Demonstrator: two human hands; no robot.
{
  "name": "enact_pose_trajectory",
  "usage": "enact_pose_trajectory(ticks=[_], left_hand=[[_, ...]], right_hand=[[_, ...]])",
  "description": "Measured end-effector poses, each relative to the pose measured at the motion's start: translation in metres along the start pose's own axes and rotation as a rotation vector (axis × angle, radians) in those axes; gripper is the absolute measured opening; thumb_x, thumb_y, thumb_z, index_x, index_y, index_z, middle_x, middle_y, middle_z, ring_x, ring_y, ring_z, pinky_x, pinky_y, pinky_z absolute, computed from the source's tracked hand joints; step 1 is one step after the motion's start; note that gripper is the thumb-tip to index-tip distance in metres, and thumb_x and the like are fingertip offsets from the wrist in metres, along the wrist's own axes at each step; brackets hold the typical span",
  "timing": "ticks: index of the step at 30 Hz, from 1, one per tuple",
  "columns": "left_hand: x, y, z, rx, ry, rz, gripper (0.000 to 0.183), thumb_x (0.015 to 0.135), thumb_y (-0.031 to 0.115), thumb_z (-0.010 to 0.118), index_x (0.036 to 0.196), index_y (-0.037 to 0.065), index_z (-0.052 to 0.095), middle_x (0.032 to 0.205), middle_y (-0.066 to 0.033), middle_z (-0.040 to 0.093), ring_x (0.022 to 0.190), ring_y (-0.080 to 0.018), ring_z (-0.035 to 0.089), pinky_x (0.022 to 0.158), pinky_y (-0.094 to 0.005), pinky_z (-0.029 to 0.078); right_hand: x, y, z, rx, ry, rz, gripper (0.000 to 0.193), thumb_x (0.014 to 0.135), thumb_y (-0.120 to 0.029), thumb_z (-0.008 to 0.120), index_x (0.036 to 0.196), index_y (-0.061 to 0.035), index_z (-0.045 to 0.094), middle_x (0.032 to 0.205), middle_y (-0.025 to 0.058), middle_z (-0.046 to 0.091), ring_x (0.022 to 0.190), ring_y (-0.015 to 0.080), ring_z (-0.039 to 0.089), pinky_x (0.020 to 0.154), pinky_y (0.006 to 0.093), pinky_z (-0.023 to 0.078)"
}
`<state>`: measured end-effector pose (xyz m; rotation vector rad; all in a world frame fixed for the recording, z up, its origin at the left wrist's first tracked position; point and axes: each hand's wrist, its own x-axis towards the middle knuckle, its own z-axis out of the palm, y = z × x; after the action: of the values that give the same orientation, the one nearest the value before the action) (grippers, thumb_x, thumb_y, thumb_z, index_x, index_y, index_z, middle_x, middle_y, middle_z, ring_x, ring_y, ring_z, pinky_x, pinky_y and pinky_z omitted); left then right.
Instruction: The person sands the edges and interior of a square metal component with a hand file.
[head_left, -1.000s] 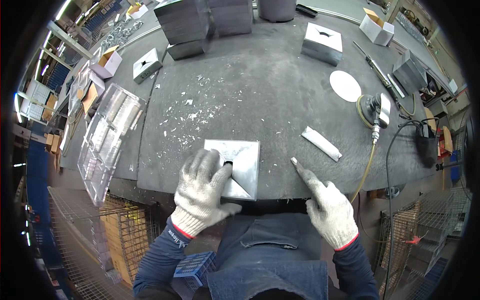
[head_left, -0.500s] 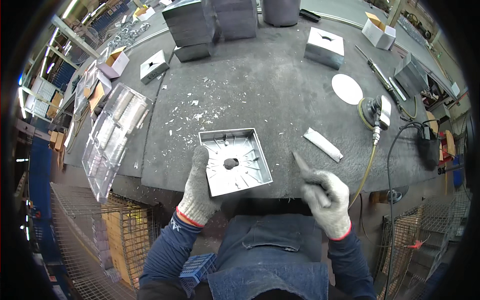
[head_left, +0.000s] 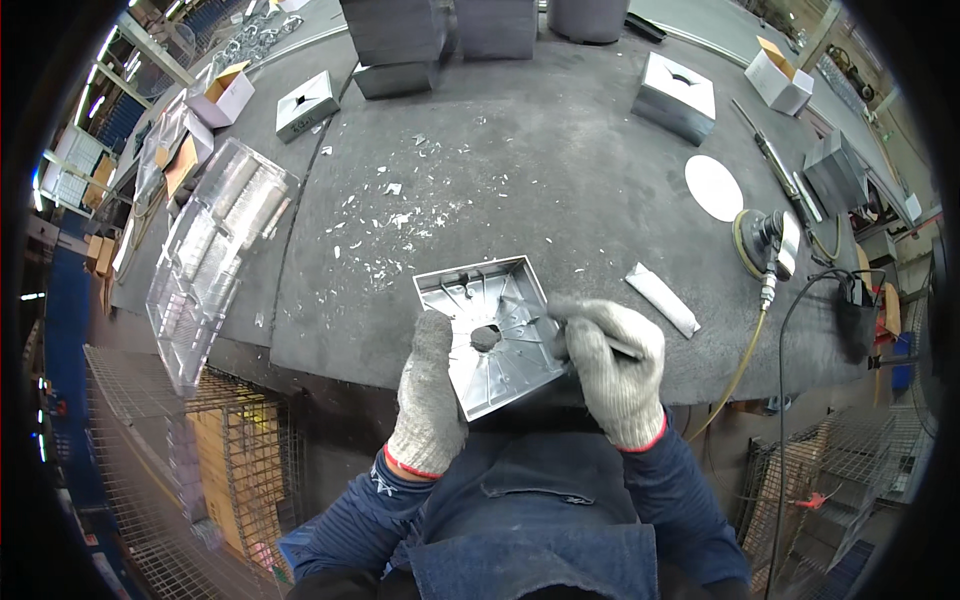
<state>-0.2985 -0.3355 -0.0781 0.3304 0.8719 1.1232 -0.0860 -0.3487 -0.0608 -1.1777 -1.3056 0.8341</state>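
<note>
My left hand, in a grey-white knit glove with a red cuff, grips a shallow square metal housing by its left side. The open face is up, showing thin ribs running out from a round central hole. My gloved right hand is at the housing's right wall, closed around a slim hand tool. Only a short grey piece of that tool shows between the fingers; its tip is blurred over the inside of the housing, so its exact kind cannot be made out.
White shavings litter the dark bench. At right lie a white roll, a white disc and a hose-fed sander. A clear plastic organizer stands left. Metal boxes sit at the back; wire cages flank the bench.
My right hand has moved left with the tool, from beside the housing to its right wall. The housing has shifted slightly right and turned in my left hand. The whole view has shifted slightly.
</note>
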Motion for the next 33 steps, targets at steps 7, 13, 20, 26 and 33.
enact_pose_trajectory(ticks=[7,13,20,26,33], left_hand=[[-0.006,0.008,0.012,0.059,-0.018,-0.008,0.052,0.124,0.044,0.055,0.150,0.000,0.067,0.138,-0.0121,0.076,0.121,-0.0215,0.078,0.104,-0.0386,0.066],[-0.005,0.001,0.004,0.079,0.023,0.026,0.049,0.125,0.042,0.054,0.147,0.000,0.067,0.136,-0.0118,0.076,0.122,-0.0219,0.078,0.103,-0.0396,0.066],[-0.010,0.004,0.012,0.135,-0.030,0.007,0.050,0.125,0.040,0.052,0.148,-0.002,0.066,0.135,-0.0129,0.075,0.122,-0.0216,0.077,0.104,-0.0385,0.065],[-0.012,0.006,0.017,0.023,0.005,-0.001,0.054,0.124,0.043,0.055,0.146,-0.004,0.066,0.138,-0.0160,0.075,0.120,-0.0244,0.080,0.104,-0.0410,0.066],[-0.006,0.000,0.005,0.015,0.003,-0.001,0.064,0.121,0.051,0.057,0.157,-0.003,0.058,0.142,-0.0199,0.074,0.124,-0.0328,0.080,0.106,-0.0489,0.069]], right_hand=[[-0.003,0.010,0.003,-0.129,0.010,-0.148,0.023,0.098,0.003,0.073,0.118,0.0070,0.084,0.100,0.0207,0.085,0.087,0.0289,0.085,0.081,0.0380,0.067],[0.010,0.007,0.002,-0.228,-0.048,-0.332,0.028,0.096,0.004,0.071,0.121,0.0090,0.082,0.104,0.0238,0.085,0.088,0.0307,0.084,0.081,0.0383,0.066],[-0.006,0.003,-0.006,-0.102,0.025,-0.129,0.020,0.102,0.002,0.071,0.116,0.0074,0.083,0.105,0.0182,0.087,0.093,0.0251,0.084,0.086,0.0389,0.066],[-0.036,-0.006,-0.006,-0.309,-0.007,-0.175,0.028,0.105,-0.004,0.064,0.123,0.0092,0.082,0.090,0.0129,0.081,0.075,0.0190,0.078,0.072,0.0332,0.063],[-0.050,-0.022,-0.009,-0.182,-0.003,-0.031,0.024,0.098,0.003,0.072,0.118,0.0054,0.084,0.093,0.0158,0.084,0.082,0.0289,0.083,0.080,0.0399,0.066]])
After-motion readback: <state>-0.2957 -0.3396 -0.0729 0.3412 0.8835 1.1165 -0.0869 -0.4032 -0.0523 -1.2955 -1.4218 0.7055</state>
